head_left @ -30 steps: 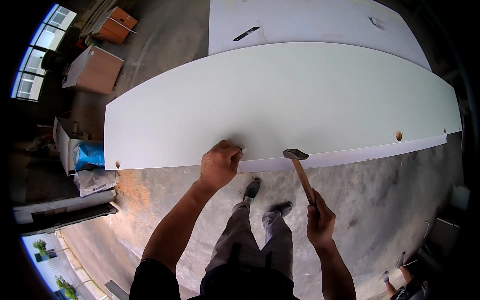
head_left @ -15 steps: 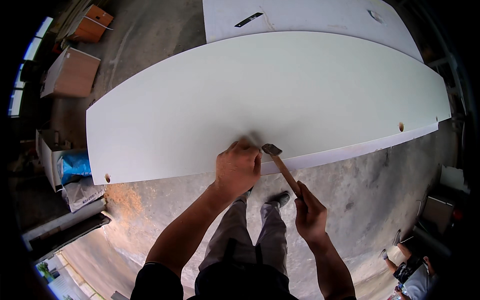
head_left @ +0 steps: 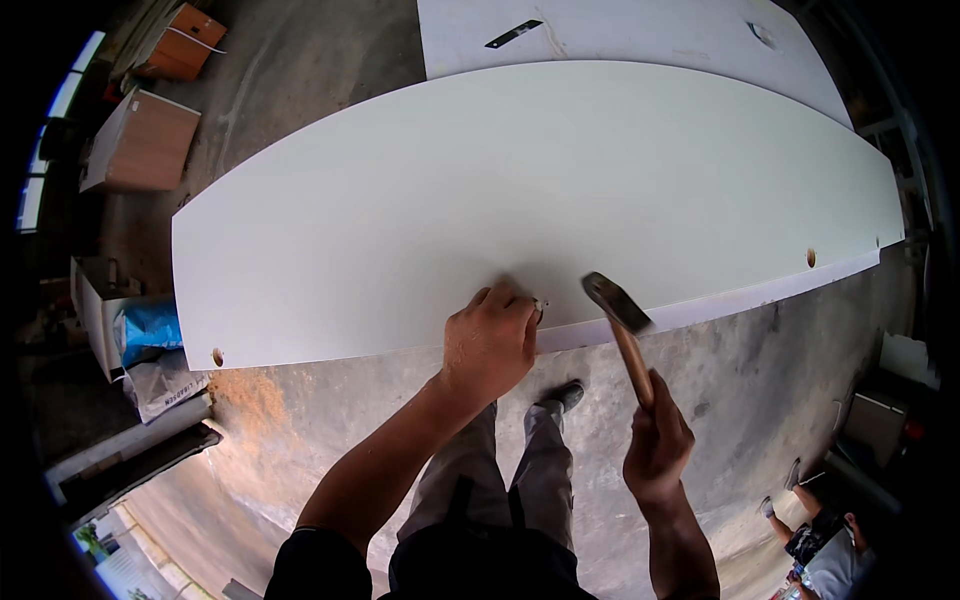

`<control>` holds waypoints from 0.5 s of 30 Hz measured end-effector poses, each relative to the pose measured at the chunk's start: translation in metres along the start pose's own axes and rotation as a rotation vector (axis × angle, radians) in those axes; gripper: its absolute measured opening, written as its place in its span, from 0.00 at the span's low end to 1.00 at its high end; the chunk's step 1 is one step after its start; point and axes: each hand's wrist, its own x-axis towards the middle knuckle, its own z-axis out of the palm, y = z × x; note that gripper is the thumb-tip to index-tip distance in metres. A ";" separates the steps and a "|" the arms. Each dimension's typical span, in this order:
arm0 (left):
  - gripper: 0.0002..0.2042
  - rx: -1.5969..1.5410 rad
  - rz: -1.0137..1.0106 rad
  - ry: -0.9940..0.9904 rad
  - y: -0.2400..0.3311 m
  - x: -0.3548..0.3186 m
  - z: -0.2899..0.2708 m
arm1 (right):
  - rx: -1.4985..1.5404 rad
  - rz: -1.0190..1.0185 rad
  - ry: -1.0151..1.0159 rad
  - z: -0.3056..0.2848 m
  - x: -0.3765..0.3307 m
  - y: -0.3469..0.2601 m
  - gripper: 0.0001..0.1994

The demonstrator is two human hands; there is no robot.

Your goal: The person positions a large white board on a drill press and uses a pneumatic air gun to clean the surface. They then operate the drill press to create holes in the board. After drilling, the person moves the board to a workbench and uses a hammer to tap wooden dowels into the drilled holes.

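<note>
A long white panel (head_left: 540,170) lies before me, with a round hole (head_left: 811,257) near its right end and another hole (head_left: 217,357) near its left end. At the panel's near edge, my left hand (head_left: 488,342) is closed, its fingertips pinched at the surface. A small light-coloured piece (head_left: 541,306) shows beside those fingers; its kind cannot be made out. My right hand (head_left: 659,440) is wrapped round the wooden handle of a hammer (head_left: 630,350). The dark hammer head hangs over the panel's edge, to the right of my left hand and apart from it.
Beyond the panel lies another white board (head_left: 640,30) with a flat black strip (head_left: 514,34) on it. Cardboard boxes (head_left: 145,142) and a blue bag (head_left: 150,332) stand at left. Sawdust (head_left: 245,395) covers some floor. A person (head_left: 832,560) is at lower right.
The hammer has swung away to the right from beside my left fingers, and my right hand moved right and down with it. My left hand has shifted slightly right.
</note>
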 end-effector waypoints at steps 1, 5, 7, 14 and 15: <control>0.02 -0.014 -0.021 0.000 -0.002 -0.002 -0.004 | -0.018 -0.046 -0.016 0.002 -0.002 0.003 0.22; 0.03 -0.044 -0.084 -0.035 -0.005 -0.009 -0.021 | -0.111 0.013 -0.181 0.020 -0.005 0.023 0.22; 0.04 -0.037 -0.048 0.011 -0.011 -0.012 -0.025 | -0.131 0.015 -0.144 0.008 -0.001 0.006 0.21; 0.04 0.034 0.002 0.035 -0.020 -0.021 -0.023 | -0.147 -0.016 -0.129 0.022 0.006 0.016 0.21; 0.05 0.041 0.004 0.047 -0.020 -0.022 -0.023 | -0.154 0.002 -0.130 0.019 0.006 0.011 0.21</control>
